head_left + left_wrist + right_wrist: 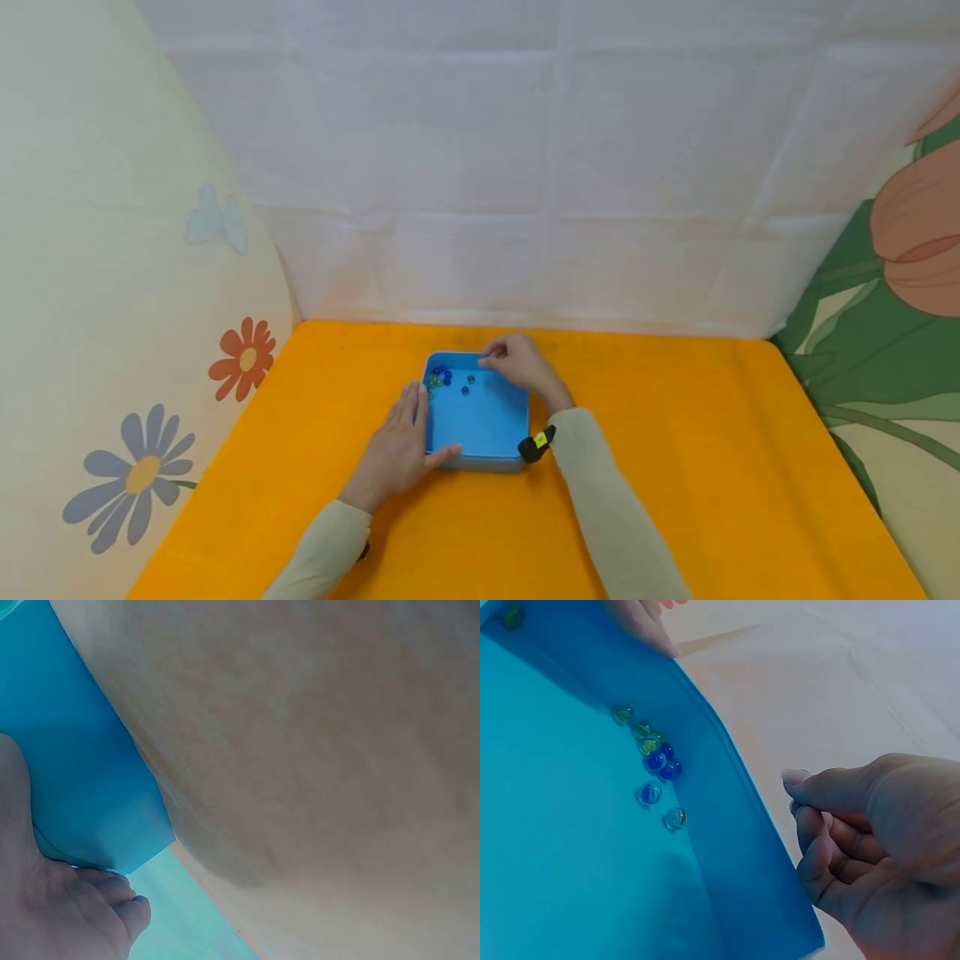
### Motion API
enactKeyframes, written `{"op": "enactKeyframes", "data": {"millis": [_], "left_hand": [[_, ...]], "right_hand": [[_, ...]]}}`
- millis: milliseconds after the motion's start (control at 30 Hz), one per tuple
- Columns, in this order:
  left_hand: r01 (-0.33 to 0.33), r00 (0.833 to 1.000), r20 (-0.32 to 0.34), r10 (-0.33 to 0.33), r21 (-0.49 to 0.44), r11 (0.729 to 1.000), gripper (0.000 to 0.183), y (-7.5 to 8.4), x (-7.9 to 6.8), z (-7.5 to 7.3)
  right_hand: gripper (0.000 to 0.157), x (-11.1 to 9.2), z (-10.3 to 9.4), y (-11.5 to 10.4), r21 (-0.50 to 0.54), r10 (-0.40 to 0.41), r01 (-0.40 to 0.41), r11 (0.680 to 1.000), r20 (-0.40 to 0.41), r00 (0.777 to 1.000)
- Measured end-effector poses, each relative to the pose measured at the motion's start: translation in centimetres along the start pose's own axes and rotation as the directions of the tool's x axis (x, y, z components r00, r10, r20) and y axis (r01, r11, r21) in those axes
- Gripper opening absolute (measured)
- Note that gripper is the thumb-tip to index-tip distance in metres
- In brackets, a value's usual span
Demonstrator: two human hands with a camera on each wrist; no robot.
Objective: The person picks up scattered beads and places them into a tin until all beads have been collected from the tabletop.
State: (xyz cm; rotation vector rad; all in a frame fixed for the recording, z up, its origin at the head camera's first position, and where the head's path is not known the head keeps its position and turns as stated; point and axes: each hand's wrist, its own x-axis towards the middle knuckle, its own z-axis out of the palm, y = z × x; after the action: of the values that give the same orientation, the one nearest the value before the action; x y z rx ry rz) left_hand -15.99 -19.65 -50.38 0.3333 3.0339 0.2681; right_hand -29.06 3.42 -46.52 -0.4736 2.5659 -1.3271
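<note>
A square blue box [480, 425] with low walls stands on the table. Several glass marbles [655, 760], blue, green and clear, lie on its floor, mostly along the far left walls. My left hand [397, 446] rests at the near left corner, its straight fingers along the left wall and the thumb over the front rim. At the far right rim, my right hand [523, 367] pinches a marble [794, 807] between thumb and forefinger; only a small dark edge of it shows. The other fingers of this hand are curled inward, close beside the box wall.
An orange cloth [675, 467] covers the table around the box. Behind it hangs a white curtain [525, 167]. Flowered fabric walls [112, 333] close off both sides. A black wrist camera [534, 447] on my right arm overlaps the box's near right corner.
</note>
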Motion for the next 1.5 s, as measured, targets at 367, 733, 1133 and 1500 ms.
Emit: {"op": "enactKeyframes", "data": {"millis": [367, 733, 1133, 1500], "left_hand": [[-0.006, 1.0, -0.022, 0.006, 0.005, 1.0, 0.119, -0.1, -0.2, -0.1], [-0.034, 0.999, -0.026, 0.035, 0.023, 0.999, 0.118, -0.1, -0.1, -0.1], [-0.028, 0.999, -0.027, 0.029, 0.021, 0.999, 0.119, 0.0, -0.1, -0.2], [-0.025, 0.999, -0.022, 0.026, 0.013, 1.0, 0.119, -0.1, 0.0, -0.1]], "right_hand": [[0.018, 1.5, 1.7, -0.7, -0.044, -0.048, 0.05, 0.998, 0.057, 0.997], [0.017, 2.3, 3.1, -1.6, -0.086, -0.059, 0.068, 0.994, 0.112, 0.992], [0.014, 2.6, 4.2, -1.6, -0.075, -0.069, 0.082, 0.994, 0.167, 0.984], [0.016, 2.8, 4.6, -1.7, -0.109, -0.082, 0.106, 0.988, 0.201, 0.976]]}}
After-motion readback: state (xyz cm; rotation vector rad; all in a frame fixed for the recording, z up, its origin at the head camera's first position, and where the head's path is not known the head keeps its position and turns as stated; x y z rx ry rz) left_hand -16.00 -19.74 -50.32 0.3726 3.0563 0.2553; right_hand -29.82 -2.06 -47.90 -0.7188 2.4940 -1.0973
